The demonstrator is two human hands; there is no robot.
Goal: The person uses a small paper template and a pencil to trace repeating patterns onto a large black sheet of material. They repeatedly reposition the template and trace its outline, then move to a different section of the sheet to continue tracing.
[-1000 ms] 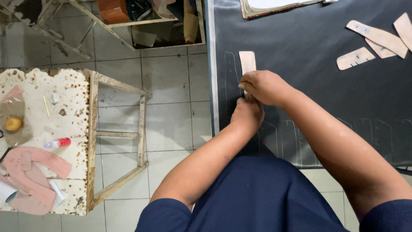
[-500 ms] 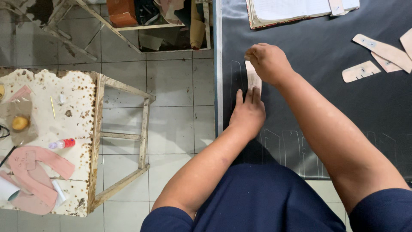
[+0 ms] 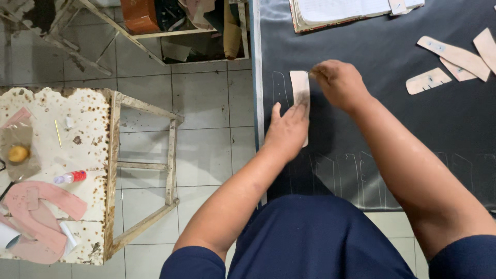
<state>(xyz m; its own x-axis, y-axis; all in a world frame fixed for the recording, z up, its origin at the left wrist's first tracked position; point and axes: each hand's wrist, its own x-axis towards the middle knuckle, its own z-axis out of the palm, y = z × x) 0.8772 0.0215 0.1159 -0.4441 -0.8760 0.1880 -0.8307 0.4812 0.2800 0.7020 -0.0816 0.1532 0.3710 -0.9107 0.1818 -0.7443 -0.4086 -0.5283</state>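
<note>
While left hand [image 3: 287, 129] flat on template [image 3: 299, 85], right hand [image 3: 338, 82] curled at top edge.

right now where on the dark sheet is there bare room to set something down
Bare: the dark sheet between the right hand and the loose templates, below the notebook. Crowded: around the template under the left hand, and the top right corner.

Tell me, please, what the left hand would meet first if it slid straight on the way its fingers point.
The left hand already lies flat on the pale template strip; going on, it would run along the strip, then onto bare dark fabric, probably.
</note>
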